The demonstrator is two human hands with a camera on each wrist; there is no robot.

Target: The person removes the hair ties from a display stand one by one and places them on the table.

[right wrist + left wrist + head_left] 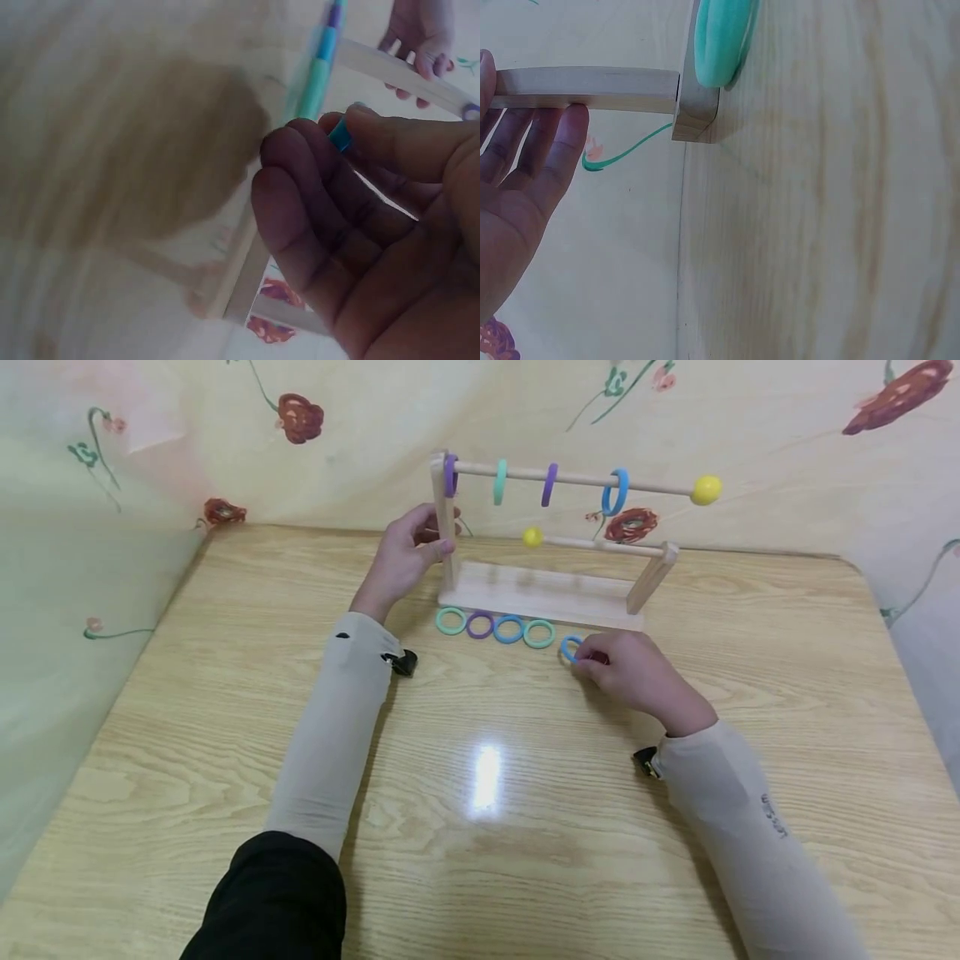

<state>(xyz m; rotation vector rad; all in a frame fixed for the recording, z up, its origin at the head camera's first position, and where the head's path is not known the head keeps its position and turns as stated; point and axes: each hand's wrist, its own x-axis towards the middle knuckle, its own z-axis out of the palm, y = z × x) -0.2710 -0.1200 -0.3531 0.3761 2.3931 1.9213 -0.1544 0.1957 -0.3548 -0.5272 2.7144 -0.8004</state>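
A wooden rack (540, 592) with two rods stands at the back of the table. My left hand (407, 556) grips its left upright (592, 88), thumb on one side and fingers on the other. Between thumb and fingertips, my right hand (637, 675) pinches a blue ring (567, 648), just in front of the rack's base; the fingers hide part of it. On the upper rod hang a purple ring (450, 475), a green ring (500, 482), another purple ring (550, 485) and a blue ring (616, 492). The lower rod (600, 544) carries no ring.
Along the base's front edge lie a green ring (451, 621), a purple ring (480, 625), a blue ring (509, 629) and a second green ring (539, 633). Yellow balls cap the upper rod (706, 490) and the lower rod's left end. Behind the table (480, 860) hangs flowered cloth (360, 452).
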